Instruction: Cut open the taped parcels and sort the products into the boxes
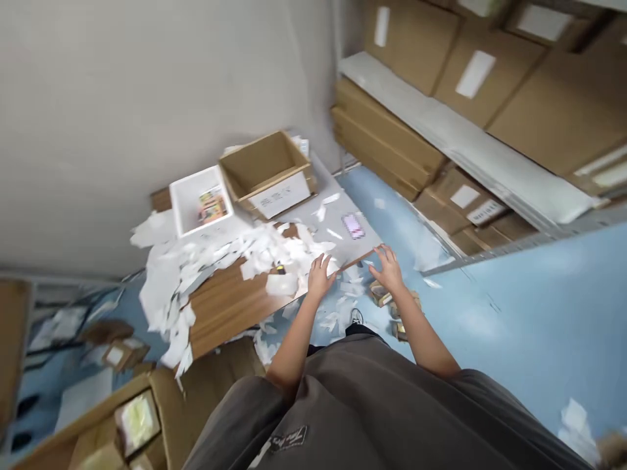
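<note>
At the front edge of the table (pixel 220 307), my left hand (pixel 321 277) is open, its fingertips beside white paper scraps (pixel 289 251). My right hand (pixel 389 269) has its fingers spread at the table's right corner and holds nothing. Between and beyond both hands lies a phone-like thing (pixel 353 225) with a blurred, pinkish screen. Further back stand an open cardboard box (pixel 281 192) with a white label and a white open bin (pixel 176 199) holding a colourful printed item (pixel 213 203). Whether my fingertips touch the tabletop is hard to tell.
Metal shelving (pixel 470 153) with cardboard boxes (pixel 406 42) runs along the right. More scraps and small packets (pixel 379 294) lie on the blue floor (pixel 514 294) by my feet. A large open carton (pixel 171 418) with packages is at lower left. A wall (pixel 147 85) rises behind the table.
</note>
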Tool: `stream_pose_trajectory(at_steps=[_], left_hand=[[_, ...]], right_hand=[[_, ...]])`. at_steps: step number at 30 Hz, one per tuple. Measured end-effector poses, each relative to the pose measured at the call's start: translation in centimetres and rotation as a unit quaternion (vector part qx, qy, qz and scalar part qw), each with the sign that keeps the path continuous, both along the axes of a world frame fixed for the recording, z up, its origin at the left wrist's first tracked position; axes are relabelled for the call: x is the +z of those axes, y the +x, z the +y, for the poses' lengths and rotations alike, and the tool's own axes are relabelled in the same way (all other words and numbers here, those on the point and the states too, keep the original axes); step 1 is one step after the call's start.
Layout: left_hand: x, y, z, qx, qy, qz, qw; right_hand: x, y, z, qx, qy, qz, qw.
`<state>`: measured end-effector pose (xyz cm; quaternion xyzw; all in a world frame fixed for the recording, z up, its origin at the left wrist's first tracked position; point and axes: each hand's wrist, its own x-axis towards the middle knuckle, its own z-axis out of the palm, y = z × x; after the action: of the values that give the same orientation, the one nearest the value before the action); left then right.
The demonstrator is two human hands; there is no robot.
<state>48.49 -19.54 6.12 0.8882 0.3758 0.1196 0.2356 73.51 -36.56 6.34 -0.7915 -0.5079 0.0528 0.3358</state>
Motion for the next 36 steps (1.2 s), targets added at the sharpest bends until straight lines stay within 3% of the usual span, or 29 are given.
stream_pose_trajectory(at_steps=[3, 6, 11, 16, 20, 24, 27, 31, 36], left_hand=[[1.5, -8.3, 1.0, 0.103, 0.018, -0.011, 0.994], [2.4, -17.4, -0.1, 0.199, 0.026, -0.023, 0.979], [2.4, -34.7, -4.6, 0.351, 0.02, -0.01, 0.936], [2.2, -52.0, -13.0, 0.525, 0.008, 0.021, 0.851], [2.4, -62.2, -20.6, 0.631, -0.01, 0.044, 0.775], [2.0, -68.1, -26.0, 0.716, -0.038, 0.049, 0.695], [1.1, -70.3, -27.4, 0.743, -0.067, 0.042, 0.664], [-0.5, -72.7, -25.7, 0.752, -0.112, 0.034, 0.649], [-2.3, -77.1, -20.5, 0.766, -0.152, 0.046, 0.623]], right_hand=[[1.1, -5.2, 6.3, 0.104, 0.003, -0.018, 0.994], [1.8, -12.7, 11.5, 0.227, 0.007, -0.027, 0.974], [1.7, -30.5, 18.0, 0.418, 0.023, -0.04, 0.907], [1.4, -51.2, 18.7, 0.575, 0.011, -0.054, 0.817], [1.6, -65.4, 17.1, 0.662, 0.003, -0.078, 0.745], [2.1, -75.5, 15.8, 0.724, 0.005, -0.099, 0.683], [2.3, -80.6, 16.2, 0.751, -0.001, -0.117, 0.649], [1.6, -86.0, 18.6, 0.772, -0.026, -0.138, 0.62], [-0.2, -93.7, 23.1, 0.789, -0.081, -0.17, 0.585]])
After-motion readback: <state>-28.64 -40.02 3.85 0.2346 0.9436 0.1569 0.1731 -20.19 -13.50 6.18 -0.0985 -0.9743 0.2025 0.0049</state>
